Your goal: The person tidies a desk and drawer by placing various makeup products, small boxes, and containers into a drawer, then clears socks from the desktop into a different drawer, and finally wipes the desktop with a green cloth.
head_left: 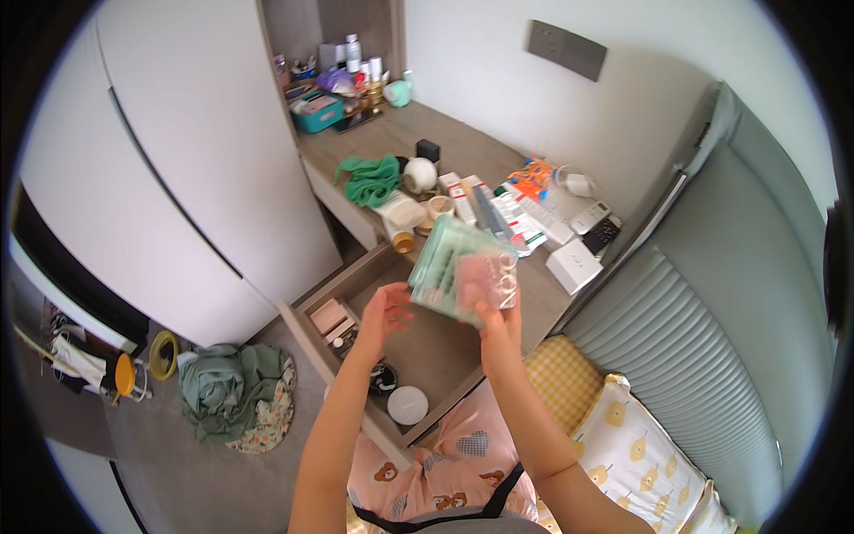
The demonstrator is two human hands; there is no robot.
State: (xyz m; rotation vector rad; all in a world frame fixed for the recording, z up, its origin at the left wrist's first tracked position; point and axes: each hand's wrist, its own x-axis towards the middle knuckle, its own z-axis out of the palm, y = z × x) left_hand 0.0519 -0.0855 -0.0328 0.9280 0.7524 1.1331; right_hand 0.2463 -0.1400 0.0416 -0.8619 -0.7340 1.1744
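My right hand grips a flat, pale green pack and a smaller pink clear pack lying over it. Both packs are slightly blurred and bear writing or printed marks. Just left of them is my left hand, its fingers apart and holding nothing. Below both hands is a pulled-out wooden drawer. Along its left side sit a pale pink box and small cosmetics, partly hidden by my left forearm. A round white case and a black round item lie in its near corner.
On the desktop are a green cloth, a tube with a gold cap, several slim boxes, a remote control and a white box. A padded headboard stands right; a clothes pile lies on the floor.
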